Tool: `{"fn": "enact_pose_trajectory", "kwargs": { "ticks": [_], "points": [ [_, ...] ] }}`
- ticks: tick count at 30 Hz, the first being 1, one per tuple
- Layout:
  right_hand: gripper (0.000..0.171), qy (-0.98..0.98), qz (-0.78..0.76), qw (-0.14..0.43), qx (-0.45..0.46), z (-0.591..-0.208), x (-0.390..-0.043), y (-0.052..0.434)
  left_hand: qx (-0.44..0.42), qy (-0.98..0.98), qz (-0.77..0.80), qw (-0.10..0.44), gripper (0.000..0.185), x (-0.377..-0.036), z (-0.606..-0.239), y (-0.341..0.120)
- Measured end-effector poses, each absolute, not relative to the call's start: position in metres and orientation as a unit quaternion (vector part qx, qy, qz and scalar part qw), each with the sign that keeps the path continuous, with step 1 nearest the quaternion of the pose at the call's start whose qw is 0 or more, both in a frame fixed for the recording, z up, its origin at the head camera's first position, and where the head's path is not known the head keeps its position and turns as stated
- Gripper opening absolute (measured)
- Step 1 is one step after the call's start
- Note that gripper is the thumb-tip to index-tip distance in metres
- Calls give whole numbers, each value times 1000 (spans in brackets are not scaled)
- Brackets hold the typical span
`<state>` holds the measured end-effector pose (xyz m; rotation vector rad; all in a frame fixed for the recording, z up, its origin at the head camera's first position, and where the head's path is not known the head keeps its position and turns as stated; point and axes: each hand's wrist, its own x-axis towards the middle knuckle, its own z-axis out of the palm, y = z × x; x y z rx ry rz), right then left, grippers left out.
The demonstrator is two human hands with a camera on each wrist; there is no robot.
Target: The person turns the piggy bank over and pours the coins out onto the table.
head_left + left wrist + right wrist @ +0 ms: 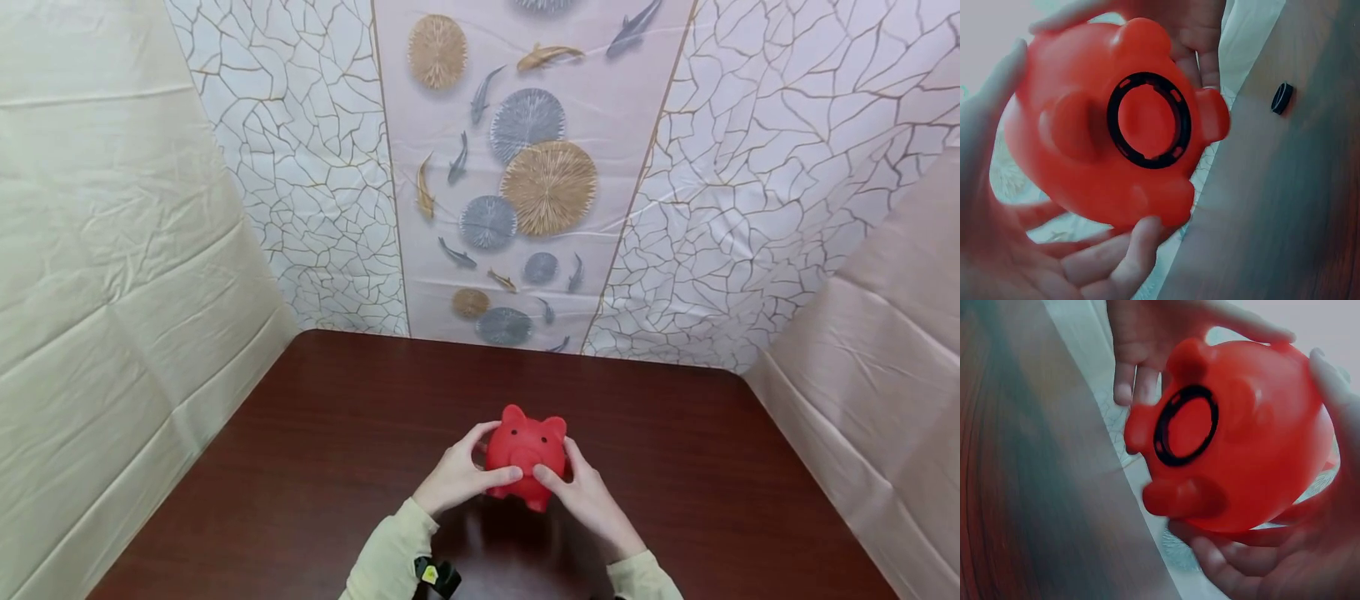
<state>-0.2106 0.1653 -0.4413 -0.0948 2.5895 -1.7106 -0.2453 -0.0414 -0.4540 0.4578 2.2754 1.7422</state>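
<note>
Gripping piggy bank (526,452) (both hands (525,487) curled).

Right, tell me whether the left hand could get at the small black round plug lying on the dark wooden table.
Probably not straight away: the left hand grips the red plastic piggy bank together with the right hand. The plug lies uncovered on the table.

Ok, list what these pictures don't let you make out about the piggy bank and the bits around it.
- Piggy bank underside: hidden in the head view, turned away; only the wrist views show its black ring.
- Coin slot: not visible in any view.
- Small black disc on the table: too small and blurred to identify.
- Left hand and right hand palms: covered by the bank.
</note>
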Motion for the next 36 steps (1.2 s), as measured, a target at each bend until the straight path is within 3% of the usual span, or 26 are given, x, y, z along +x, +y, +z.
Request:
{"fn": "enact_pose_trajectory", "kwargs": {
  "ticks": [6,16,22,29,36],
  "points": [
    [43,876,-482,19,-11,-438,-212,162,107,809,566,112,71,-243,-449,-39],
    [48,891,-452,39,-15,-437,-214,162,105,827,542,105,72,-243,-450,-43],
    [71,895,-439,19,-81,-440,-213,171,216,820,524,79,74,-250,-454,-53],
    [105,865,-457,-80,-190,-438,-212,179,314,788,526,53,102,-249,-444,-58],
    [112,840,-448,-166,-257,-439,-212,175,352,771,531,-5,109,-243,-435,-57]
  ]
}}
